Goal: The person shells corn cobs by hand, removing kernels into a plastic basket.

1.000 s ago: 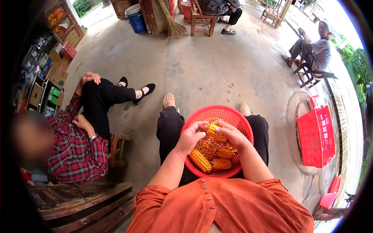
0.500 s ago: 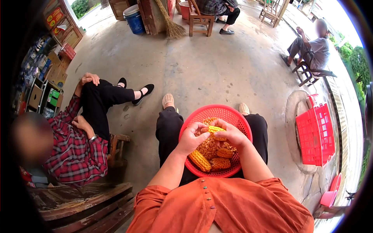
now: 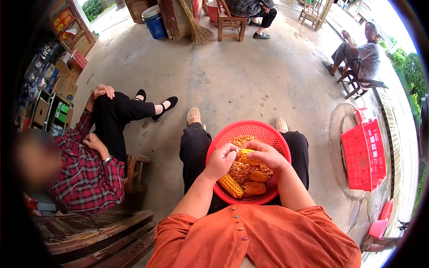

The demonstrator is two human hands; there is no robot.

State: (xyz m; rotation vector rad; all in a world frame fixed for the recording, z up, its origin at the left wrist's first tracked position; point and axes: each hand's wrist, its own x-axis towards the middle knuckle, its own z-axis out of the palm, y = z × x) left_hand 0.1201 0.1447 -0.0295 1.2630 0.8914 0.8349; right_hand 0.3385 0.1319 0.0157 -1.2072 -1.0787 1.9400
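Note:
A red perforated plastic basket (image 3: 228, 130) sits on my lap, holding loose kernels and several cobs. Above the kernels is a yellow corn cob (image 3: 248, 157), partly hidden by my fingers. My right hand (image 3: 269, 155) grips it from the right, thumb and fingers closed around it. At the cob's left end, my left hand (image 3: 220, 160) is closed in a pinch against it; its fingertips are partly hidden. A larger orange cob (image 3: 231, 185) leans at the basket's lower left. Shorter cobs (image 3: 254, 188) lie in the lower right part, beside the loose kernels (image 3: 240, 172).
A seated person in a plaid shirt (image 3: 89, 178) is at my left, by a wooden bench (image 3: 103, 236). Red plastic baskets (image 3: 364, 154) stand on the right. Farther off are another seated person (image 3: 364, 58), a broom (image 3: 199, 31) and a blue bucket (image 3: 155, 27).
My left hand has curled in tighter and tipped over at the cob's left end. My right hand has shifted slightly over the cob, covering more of it.

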